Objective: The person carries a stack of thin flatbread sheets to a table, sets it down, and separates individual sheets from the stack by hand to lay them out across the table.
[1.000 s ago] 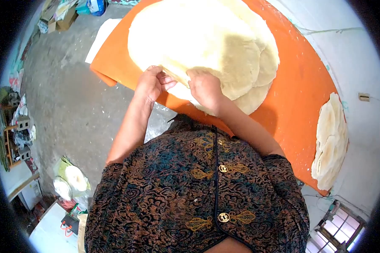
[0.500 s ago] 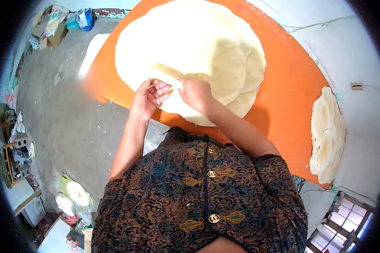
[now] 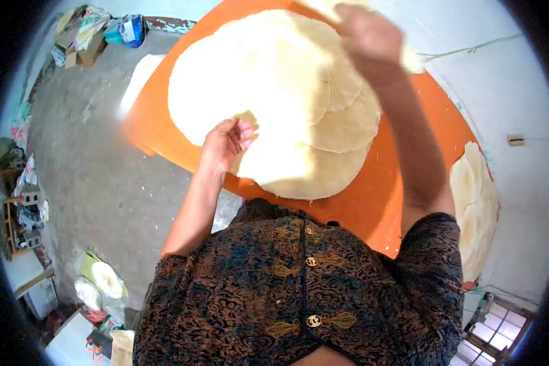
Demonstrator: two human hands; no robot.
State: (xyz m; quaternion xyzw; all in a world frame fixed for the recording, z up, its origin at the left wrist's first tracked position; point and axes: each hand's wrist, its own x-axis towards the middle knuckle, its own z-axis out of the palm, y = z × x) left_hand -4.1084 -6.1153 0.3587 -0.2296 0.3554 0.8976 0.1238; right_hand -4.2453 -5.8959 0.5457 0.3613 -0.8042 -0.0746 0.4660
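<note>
A wide stack of thin, round, pale flatbreads point(image 3: 341, 131) lies on the orange table point(image 3: 387, 189), its left part washed out by bright light. My left hand point(image 3: 229, 143) hovers over the stack's near left part, fingers loosely bent and apart from the thumb, with nothing seen in it. At the far right edge of the stack, my right hand point(image 3: 372, 33) is raised and closed, blurred by motion. A thin pale flatbread sheet point(image 3: 412, 61) shows on both sides of that fist and appears gripped in it; the fist hides its middle.
Another pile of flatbreads point(image 3: 474, 207) rests at the table's right end, partly behind my right sleeve. White wall borders the table on the right. Grey concrete floor point(image 3: 122, 158) lies to the left, with bags and a cardboard box point(image 3: 90, 52) at the far left.
My right hand has swung from the near edge of the stack to the far right, carrying a flatbread sheet. My left hand has let go of the sheet and stayed nearly in place.
</note>
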